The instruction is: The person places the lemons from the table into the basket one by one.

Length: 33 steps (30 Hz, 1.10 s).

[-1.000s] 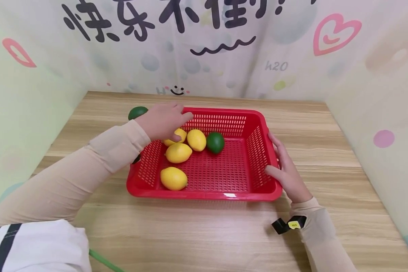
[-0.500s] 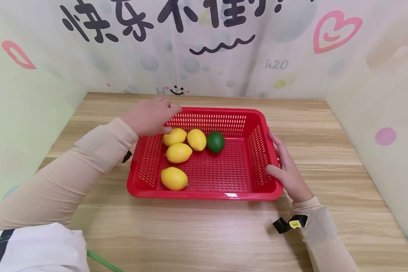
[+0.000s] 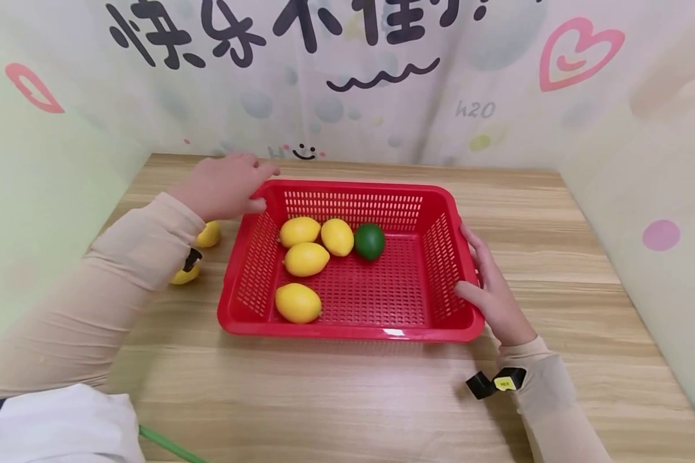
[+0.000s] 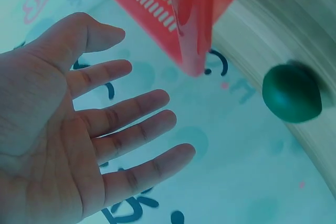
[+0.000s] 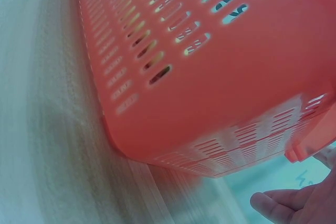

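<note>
A red plastic basket (image 3: 347,331) with slotted walls sits on the table. Four-sided and shallow, it holds several yellow lemons (image 3: 298,303) and one smooth dark green fruit (image 3: 369,242). My right hand (image 3: 494,299) grips the basket's right side, thumb over the rim and fingers outside. Over the far left corner, my left hand (image 3: 222,186) is empty, its fingers spread in the left wrist view. Another green fruit (image 4: 292,93) lies on the table beyond the basket's left end in that view; the left hand hides it in the head view.
Left of the basket, two lemons (image 3: 208,234) lie on the wooden table (image 3: 347,392), partly behind the left forearm. A printed curtain (image 3: 382,128) stands along the table's back edge. A green strip (image 3: 170,444) crosses the near left.
My left hand has moved left from above the lemons to the basket's far left corner, uncovering the lemons inside and two on the table. The right hand stays on the basket.
</note>
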Each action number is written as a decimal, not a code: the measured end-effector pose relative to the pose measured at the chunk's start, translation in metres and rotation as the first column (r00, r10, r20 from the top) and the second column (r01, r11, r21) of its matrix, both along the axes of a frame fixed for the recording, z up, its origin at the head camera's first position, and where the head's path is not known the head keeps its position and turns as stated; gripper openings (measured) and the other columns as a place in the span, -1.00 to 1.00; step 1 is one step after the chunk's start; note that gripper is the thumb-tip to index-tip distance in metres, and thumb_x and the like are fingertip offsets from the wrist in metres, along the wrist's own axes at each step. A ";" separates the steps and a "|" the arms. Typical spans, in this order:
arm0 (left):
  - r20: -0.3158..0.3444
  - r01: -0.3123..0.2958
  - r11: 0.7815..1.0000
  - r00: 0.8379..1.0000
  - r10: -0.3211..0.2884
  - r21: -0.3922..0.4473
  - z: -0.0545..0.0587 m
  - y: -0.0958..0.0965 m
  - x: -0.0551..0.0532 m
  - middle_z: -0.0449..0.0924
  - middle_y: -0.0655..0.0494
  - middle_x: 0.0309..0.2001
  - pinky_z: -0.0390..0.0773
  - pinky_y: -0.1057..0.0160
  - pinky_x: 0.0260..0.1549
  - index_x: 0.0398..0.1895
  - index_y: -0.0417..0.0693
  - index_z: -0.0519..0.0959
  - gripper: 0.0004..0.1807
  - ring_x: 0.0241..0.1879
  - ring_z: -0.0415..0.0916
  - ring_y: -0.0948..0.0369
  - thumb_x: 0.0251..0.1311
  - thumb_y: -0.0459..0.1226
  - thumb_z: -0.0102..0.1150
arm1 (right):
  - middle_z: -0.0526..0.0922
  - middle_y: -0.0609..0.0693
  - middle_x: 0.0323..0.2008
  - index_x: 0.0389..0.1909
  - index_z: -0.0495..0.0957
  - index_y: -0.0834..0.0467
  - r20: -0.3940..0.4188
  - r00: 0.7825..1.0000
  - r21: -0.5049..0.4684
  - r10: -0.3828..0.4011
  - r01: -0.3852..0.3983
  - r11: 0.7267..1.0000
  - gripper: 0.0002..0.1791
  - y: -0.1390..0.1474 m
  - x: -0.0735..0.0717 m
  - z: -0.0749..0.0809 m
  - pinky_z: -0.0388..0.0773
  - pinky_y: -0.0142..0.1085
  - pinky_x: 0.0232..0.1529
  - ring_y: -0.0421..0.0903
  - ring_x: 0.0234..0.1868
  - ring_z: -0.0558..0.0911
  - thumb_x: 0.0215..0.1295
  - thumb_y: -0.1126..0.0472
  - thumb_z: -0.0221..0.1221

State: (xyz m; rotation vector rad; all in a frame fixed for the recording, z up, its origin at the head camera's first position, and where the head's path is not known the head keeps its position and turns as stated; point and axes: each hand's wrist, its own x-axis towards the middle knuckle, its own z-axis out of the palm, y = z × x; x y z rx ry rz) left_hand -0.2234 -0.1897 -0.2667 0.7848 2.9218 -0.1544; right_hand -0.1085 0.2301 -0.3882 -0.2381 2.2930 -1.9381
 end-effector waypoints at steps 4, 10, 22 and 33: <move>0.021 -0.042 0.999 0.999 0.042 0.023 0.000 -0.011 -0.005 0.47 -0.34 0.24 0.65 -0.26 -0.06 0.45 -0.14 0.35 -0.35 0.20 0.44 -0.22 0.32 -0.19 0.24 | 0.25 0.13 0.43 0.65 -0.08 -0.30 0.008 1.000 0.007 -0.009 0.009 1.000 0.01 0.000 0.000 -0.001 0.73 -0.11 -0.12 0.12 0.21 0.50 0.29 0.45 0.03; 0.079 -0.112 0.992 0.991 0.107 0.060 -0.001 -0.028 -0.007 0.39 -0.33 0.31 0.57 -0.32 0.07 0.48 -0.11 0.31 -0.32 0.28 0.34 -0.25 0.33 -0.17 0.26 | 0.24 0.13 0.43 0.65 -0.08 -0.29 0.003 1.000 0.003 -0.010 0.010 1.000 0.02 0.000 0.000 0.001 0.73 -0.10 -0.13 0.13 0.22 0.49 0.29 0.46 0.04; 0.137 -0.171 0.982 0.978 0.159 0.085 -0.019 -0.072 -0.007 0.43 -0.38 0.30 0.51 -0.35 0.11 0.44 -0.19 0.35 -0.31 0.23 0.41 -0.31 0.29 -0.17 0.30 | 0.20 0.13 0.46 0.65 -0.09 -0.32 0.016 1.000 0.004 -0.008 0.008 1.000 0.03 -0.001 0.000 -0.001 0.73 -0.13 -0.11 0.12 0.23 0.47 0.29 0.46 0.04; 0.185 -0.221 0.962 0.964 0.191 0.158 -0.032 -0.102 -0.001 0.49 -0.43 0.18 0.54 -0.29 0.04 0.36 -0.25 0.34 -0.38 0.09 0.51 -0.26 0.29 -0.22 0.25 | 0.20 0.14 0.45 0.66 -0.10 -0.30 0.000 1.000 -0.009 0.001 -0.001 1.000 0.01 0.000 0.000 -0.002 0.73 -0.16 -0.09 0.09 0.20 0.50 0.30 0.47 -0.02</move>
